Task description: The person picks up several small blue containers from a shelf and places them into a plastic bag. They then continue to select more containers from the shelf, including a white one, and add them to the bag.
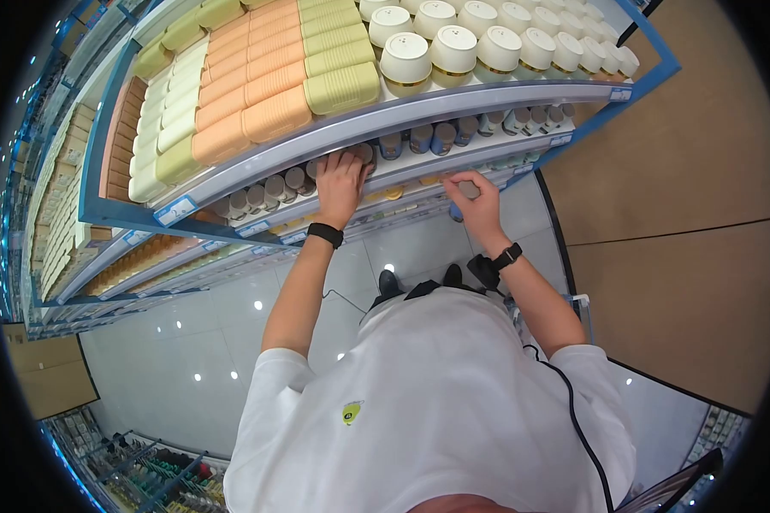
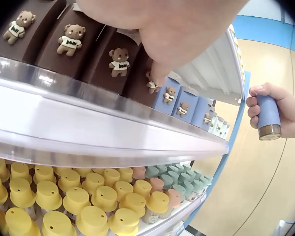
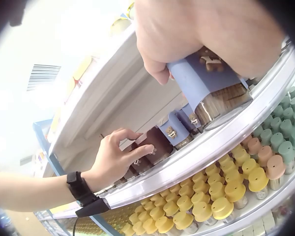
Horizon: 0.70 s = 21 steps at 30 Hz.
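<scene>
In the head view, the left hand [image 1: 340, 186] reaches onto the shelf's row of dark lidded containers. Its thumb and fingers pinch the end dark brown container [image 3: 157, 142], beside the blue ones; a fingertip lies by the bear figure on its front. The right hand [image 1: 481, 207] is off the shelf edge and grips a blue container [image 2: 269, 115] with a clear, brownish base. Seen from the right wrist, this container is tilted, with a bear figure on its side. The left wrist view hides part of the pinched container behind the hand [image 2: 187, 29].
Blue containers [image 2: 183, 105] stand right of the brown row. On the shelf below are yellow-lidded containers [image 2: 76, 200], with pink and green ones. Green and orange boxes [image 1: 269, 111] and white jars [image 1: 405, 60] fill the top shelf. A blue frame post [image 2: 236, 123] marks the shelf's end.
</scene>
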Available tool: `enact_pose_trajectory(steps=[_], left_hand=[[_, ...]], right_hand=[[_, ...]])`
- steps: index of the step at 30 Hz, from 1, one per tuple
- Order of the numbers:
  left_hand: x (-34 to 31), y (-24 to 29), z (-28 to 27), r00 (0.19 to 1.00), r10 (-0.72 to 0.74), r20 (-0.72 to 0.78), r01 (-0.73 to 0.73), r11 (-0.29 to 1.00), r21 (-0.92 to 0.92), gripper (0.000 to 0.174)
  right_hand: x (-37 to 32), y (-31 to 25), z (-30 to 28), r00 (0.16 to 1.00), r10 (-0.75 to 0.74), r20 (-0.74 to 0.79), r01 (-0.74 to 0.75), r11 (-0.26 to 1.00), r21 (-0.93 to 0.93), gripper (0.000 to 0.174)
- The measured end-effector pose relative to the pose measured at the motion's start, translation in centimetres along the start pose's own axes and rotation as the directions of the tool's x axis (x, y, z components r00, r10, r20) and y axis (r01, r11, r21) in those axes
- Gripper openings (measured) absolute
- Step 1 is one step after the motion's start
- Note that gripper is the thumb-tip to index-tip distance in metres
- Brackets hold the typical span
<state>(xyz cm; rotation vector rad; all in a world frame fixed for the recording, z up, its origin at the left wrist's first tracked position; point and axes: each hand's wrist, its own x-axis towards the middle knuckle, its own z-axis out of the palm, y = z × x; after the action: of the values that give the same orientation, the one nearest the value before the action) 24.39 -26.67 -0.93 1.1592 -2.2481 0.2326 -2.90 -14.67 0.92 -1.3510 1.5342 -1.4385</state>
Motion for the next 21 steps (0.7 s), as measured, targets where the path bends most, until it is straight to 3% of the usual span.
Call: enact_pose_trajectory(steps=[6,9,11,12,13,14,15,17,21], left_hand=[[-0.2,-0.2,0.0,1.0,0.011,-0.008,-0.011,0.999,0.039,0.041],[-0.5,-0.2,-0.2,1.0,0.009,0.029,-0.01,0.999,0.04,0.049],[-0.5,-0.1,-0.4,0.999,-0.016,0.047,0.015,1.0,0.019,0.052],[-0.5,0.1,-0.5,0.997,-0.042,0.065,0.042,0.999,0.005,0.055],[-0.5,0.0,-0.4,0.997,-0.035,0.07,0.036,0.999,-0.012,0.055],[-0.6,-0.1,-0.5,0.999,-0.027,0.028,0.027,1.0,-0.01,0.057],[-0.8,-0.2,-0.5,1.0,-0.02,-0.016,0.02,1.0,-0.008,0.059],[-1.2,0.1,-0.9,0.999,-0.023,-0.036,0.022,0.999,-0.025,0.062],[-2.8,0.7,-2.2,0.993,-0.05,-0.108,0.044,0.997,-0.061,0.062]], right_hand=[[-0.7,-0.2,-0.1,0.996,-0.052,-0.076,0.05,0.998,-0.03,0.017],[-1.5,-0.7,-0.4,0.996,0.026,-0.09,-0.03,0.999,-0.038,0.017],[-2.1,-0.2,-0.6,0.98,0.183,-0.08,-0.177,0.981,0.082,0.022],[-2.1,-0.4,-0.7,0.978,0.19,-0.089,-0.183,0.98,0.075,0.022],[-2.1,-0.6,-0.9,0.938,0.344,-0.033,-0.298,0.856,0.423,0.026],[-2.4,-0.7,-1.4,0.884,0.462,0.066,-0.369,0.604,0.707,0.03],[-2.7,-1.2,-1.7,0.879,0.475,0.047,-0.368,0.611,0.701,0.03],[-2.8,-2.1,-1.7,0.859,0.494,0.134,-0.394,0.472,0.788,0.04],[-3.5,-1.1,-2.4,0.89,0.43,0.152,-0.367,0.477,0.799,0.038]])
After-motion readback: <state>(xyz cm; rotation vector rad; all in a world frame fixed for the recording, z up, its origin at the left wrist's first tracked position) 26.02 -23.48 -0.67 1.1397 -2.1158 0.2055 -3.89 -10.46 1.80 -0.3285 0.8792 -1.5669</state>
